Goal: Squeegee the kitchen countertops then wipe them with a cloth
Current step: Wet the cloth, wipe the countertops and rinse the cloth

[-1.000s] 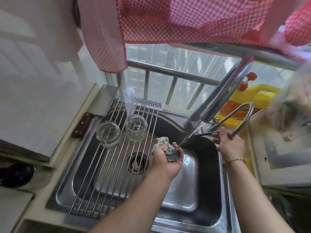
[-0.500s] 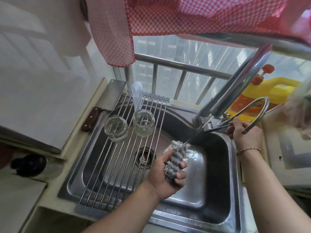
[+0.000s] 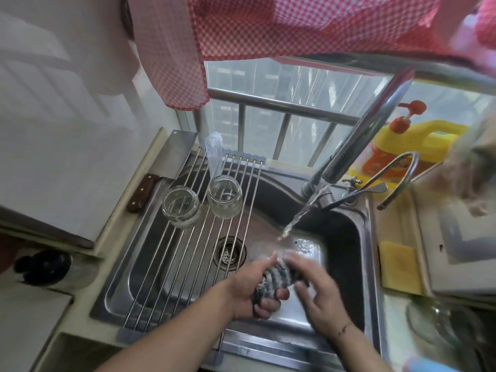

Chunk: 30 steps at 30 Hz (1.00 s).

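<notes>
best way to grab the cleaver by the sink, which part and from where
Take the cleaver by its brown wooden handle, from above on the near end. It lies flat along the counter edge left of the sink, handle toward the person, broad blade pointing away.

Both forearms reach forward, hands close together. Left hand (image 3: 251, 287): fingers curled, gripping a cloth (image 3: 276, 277). Right hand (image 3: 319, 291): blurred, fingers spread against the cloth's right side.

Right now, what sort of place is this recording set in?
Most likely a home kitchen: a stainless steel sink with its chrome tap running, clear glass jars drying on a wire rack, and a yellow detergent jug.
</notes>
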Each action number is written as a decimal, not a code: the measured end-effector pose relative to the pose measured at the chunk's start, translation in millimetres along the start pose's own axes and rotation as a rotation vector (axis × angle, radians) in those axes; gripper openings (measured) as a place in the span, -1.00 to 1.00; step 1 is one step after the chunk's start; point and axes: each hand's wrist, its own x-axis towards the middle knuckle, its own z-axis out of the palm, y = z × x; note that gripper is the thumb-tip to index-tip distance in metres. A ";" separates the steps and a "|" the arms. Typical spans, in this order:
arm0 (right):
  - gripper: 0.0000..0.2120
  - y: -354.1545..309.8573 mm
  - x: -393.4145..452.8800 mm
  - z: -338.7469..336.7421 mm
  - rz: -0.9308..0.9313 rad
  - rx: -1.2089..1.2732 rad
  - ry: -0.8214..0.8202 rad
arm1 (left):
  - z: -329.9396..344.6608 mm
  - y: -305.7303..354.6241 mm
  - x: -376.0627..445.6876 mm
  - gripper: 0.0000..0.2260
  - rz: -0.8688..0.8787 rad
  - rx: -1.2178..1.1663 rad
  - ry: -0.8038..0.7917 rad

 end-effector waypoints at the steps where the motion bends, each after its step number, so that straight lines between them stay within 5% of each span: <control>1: -0.51 -2.2 -8.2 12.3 -0.005 0.050 -0.057 | -1.0 -0.6 -0.2 -0.46 -0.032 0.039 -0.016; 6: -0.68 -8.6 -0.3 36.8 0.088 0.052 0.011 | -0.5 -6.0 -5.7 -0.36 -0.132 0.173 0.072; 10: -0.63 -17.5 10.8 49.2 0.137 -0.064 -0.072 | 3.6 -5.5 -15.5 -0.38 -0.121 0.315 0.334; 15: -0.53 -27.5 16.9 55.4 0.329 -0.233 -0.110 | 3.0 -4.7 -13.8 -0.54 0.224 1.120 0.820; 18: -0.43 -34.8 19.7 59.3 0.557 -0.100 -0.137 | -8.5 -15.6 -9.0 -0.37 0.334 1.385 0.925; 24: -0.45 -48.2 9.3 47.9 1.287 0.531 -0.236 | -1.1 -34.1 -4.6 -0.46 0.516 1.802 0.975; 27: -0.43 -35.6 5.0 29.3 1.308 0.696 -0.250 | -1.2 -41.6 -3.6 -0.54 0.653 1.796 0.856; 30: -0.56 -34.9 0.1 9.0 1.250 0.922 -0.114 | 6.3 -48.0 -1.0 -0.69 0.590 1.695 0.783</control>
